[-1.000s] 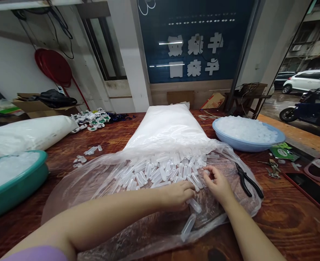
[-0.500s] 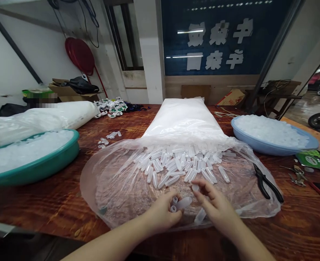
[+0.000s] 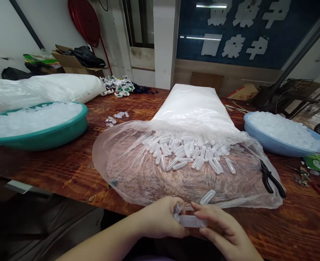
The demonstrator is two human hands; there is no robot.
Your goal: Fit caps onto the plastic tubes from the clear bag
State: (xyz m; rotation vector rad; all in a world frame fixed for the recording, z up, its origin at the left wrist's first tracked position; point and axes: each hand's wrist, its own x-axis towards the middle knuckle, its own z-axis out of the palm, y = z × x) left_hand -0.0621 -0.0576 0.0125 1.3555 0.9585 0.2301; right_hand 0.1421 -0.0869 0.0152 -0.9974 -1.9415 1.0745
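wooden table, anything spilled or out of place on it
Yes, slightly: a few small translucent pieces lie loose on the bare wood between the green basin and the clear plastic, apart from the main heap. Nothing else stands out.

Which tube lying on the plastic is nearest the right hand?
The lone tube just beyond the right hand, near the front edge of the plastic; the others lie farther back, in or near the pile.

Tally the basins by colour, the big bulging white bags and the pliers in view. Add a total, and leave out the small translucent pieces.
Green basin: 1
Blue basin: 1
Big bulging white bags: 2
Black-handled pliers: 1
Total: 5
The translucent pieces are left out.
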